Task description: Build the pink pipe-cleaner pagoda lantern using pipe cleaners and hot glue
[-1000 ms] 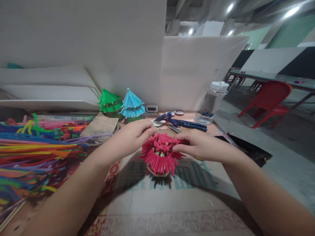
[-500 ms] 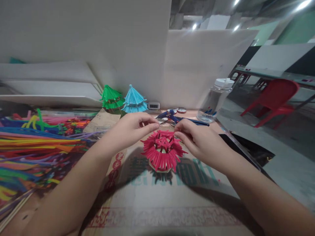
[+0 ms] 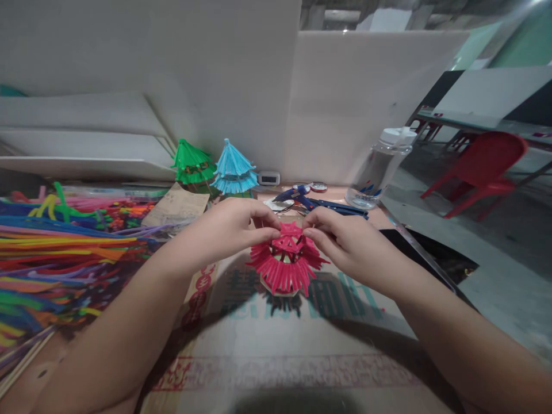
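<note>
A small red tiered model made of pipe cleaners (image 3: 288, 279), shaped like a pavilion roof with fringed edges, stands on a printed board (image 3: 276, 339) in front of me. My left hand (image 3: 254, 224) pinches the upper left edge of its top part between thumb and fingers. At the upper right edge, my right hand (image 3: 330, 230) does the same, with thumb and forefinger pressed together. The fingertips partly cover the top of the model. Below it, a pale many-sided base shows at the front.
Loose coloured pipe cleaners (image 3: 73, 247) cover the left side. Behind stand a green model roof (image 3: 193, 164) and a light blue one (image 3: 234, 167). A blue glue gun (image 3: 297, 195) lies beyond my hands, with a clear bottle (image 3: 377, 169) to its right.
Both hands have come closer together and now pinch the top of the red model from either side. The camera view has shifted slightly.
</note>
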`<state>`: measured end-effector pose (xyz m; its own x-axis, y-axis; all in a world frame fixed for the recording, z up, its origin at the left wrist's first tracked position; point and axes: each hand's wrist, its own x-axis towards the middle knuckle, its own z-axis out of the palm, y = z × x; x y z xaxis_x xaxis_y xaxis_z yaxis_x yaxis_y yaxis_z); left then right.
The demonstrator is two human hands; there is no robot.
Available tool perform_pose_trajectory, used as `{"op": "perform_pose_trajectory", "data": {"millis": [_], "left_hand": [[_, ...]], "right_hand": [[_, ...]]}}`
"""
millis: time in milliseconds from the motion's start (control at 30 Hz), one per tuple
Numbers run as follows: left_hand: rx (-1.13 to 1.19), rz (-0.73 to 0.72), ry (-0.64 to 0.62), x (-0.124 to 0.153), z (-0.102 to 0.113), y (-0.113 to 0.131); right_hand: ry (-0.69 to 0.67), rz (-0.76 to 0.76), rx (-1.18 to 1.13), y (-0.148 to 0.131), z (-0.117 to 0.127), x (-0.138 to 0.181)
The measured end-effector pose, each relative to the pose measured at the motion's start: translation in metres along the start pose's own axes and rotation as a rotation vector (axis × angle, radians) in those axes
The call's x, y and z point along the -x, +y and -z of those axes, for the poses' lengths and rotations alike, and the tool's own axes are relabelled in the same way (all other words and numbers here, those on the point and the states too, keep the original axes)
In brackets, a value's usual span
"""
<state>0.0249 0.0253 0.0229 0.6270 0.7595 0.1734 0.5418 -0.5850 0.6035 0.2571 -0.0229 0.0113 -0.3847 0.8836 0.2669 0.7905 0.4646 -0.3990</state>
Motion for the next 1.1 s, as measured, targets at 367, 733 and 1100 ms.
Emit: {"op": "perform_pose_trajectory", "data": {"millis": [367,733,1100], "left_hand": [[-0.048,-0.009,-0.016,-0.001,0.002,-0.004],[-0.037,0.041,-0.021,-0.002,0.002,-0.003],[-0.144,0.022,0.033,-0.002,0.005,-0.001]], "right_hand": [[-0.107,0.010,0.128,-0.005,0.010,0.008],[-0.096,-0.031,0.179,-0.009,0.008,0.009],[-0.073,0.014,0.166,-0.008,0.006,0.009]]}}
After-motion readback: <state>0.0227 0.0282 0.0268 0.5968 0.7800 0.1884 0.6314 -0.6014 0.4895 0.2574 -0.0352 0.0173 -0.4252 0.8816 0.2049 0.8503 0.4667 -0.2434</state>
